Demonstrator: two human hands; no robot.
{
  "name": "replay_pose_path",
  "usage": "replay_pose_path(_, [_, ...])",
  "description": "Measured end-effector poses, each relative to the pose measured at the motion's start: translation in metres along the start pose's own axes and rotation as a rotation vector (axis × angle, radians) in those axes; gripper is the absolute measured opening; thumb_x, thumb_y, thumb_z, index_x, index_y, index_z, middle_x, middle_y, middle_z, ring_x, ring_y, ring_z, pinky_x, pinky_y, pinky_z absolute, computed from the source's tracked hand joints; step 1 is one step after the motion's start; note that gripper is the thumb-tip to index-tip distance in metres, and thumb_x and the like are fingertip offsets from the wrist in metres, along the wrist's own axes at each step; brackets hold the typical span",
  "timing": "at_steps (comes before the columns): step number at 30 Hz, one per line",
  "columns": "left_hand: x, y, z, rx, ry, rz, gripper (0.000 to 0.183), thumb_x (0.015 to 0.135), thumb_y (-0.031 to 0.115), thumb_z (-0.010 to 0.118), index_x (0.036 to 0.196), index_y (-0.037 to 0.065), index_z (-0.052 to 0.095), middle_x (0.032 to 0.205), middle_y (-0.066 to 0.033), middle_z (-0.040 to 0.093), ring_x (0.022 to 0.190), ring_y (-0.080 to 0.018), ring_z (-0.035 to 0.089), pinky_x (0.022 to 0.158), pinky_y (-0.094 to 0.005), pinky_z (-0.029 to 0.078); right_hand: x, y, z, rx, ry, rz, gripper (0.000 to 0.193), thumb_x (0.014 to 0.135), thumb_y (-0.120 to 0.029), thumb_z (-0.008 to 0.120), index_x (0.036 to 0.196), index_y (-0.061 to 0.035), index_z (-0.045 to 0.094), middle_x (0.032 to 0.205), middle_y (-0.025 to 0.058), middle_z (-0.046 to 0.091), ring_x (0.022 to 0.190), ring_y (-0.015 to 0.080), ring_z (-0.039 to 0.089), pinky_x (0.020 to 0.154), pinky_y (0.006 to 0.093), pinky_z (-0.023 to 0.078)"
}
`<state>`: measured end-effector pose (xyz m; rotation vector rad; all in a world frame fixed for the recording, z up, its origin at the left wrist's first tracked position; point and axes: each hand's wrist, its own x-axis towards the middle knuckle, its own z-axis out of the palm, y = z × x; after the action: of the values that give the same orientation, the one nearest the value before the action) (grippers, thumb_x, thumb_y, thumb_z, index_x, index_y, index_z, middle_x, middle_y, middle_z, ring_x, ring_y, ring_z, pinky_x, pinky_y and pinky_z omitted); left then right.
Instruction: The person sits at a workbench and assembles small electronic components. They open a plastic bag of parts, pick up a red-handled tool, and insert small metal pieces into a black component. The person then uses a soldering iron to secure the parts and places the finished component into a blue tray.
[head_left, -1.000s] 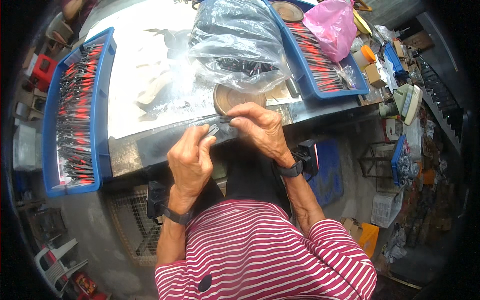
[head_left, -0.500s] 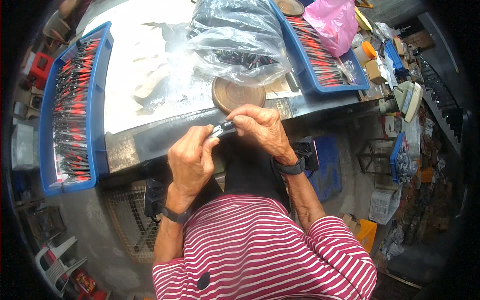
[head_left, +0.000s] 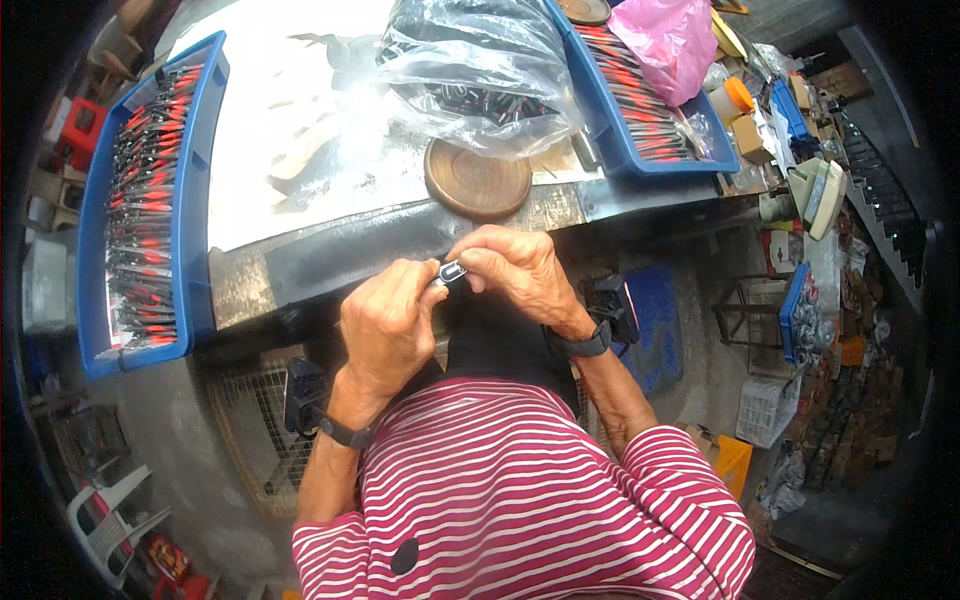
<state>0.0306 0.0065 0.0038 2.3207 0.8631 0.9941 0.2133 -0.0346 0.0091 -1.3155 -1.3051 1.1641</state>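
Between my two hands, just off the table's front edge, is a small silver and black piece (head_left: 452,272). What kind of thing it is I cannot make out. My left hand (head_left: 388,318) pinches its left end between thumb and fingertips. The thumb and forefinger of my right hand (head_left: 520,272) close on its other end. Directly beyond the hands, a round brown wooden disc (head_left: 478,184) lies at the table edge. Behind the disc sits a clear plastic bag (head_left: 480,75) full of small black pieces.
A blue tray (head_left: 190,230) of red and black slim items stands on the left. Another blue tray (head_left: 590,90) with similar items is at the far right, a pink bag (head_left: 665,45) over it. White sheeting (head_left: 270,150) covers much of the table (head_left: 245,295).
My hands have come closer together, and the small piece has turned between them, its dark inner part now facing up. The right hand has moved slightly down.
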Motion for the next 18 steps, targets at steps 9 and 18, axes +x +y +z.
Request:
replay_pose_path(9, [-0.028,0.005,-0.008,-0.051,-0.113,0.008,0.017,0.072,0.004,0.067,0.088,0.002,0.060,0.072,-0.0100,0.056,0.062,-0.0270,0.058,0.055,-0.0362,0.045,-0.031,0.003,0.008,-0.002,-0.178,0.082,0.018,0.093,-0.010,0.057,0.102,0.0020,0.065,0.081,0.0045,0.065,0.072,0.0090,0.061,0.062,0.0231,0.049])
replay_pose_path(18, [-0.063,0.022,-0.013,-0.108,-0.285,0.013,0.026,0.070,0.001,0.068,0.094,-0.001,0.060,0.074,-0.0121,0.059,0.062,-0.0280,0.059,0.055,-0.0352,0.046,-0.064,0.012,0.016,-0.383,-0.326,-0.277,0.018,0.082,-0.012,0.065,0.093,0.0016,0.057,0.075,0.0189,0.058,0.070,0.0384,0.058,0.060,0.0435,0.046])
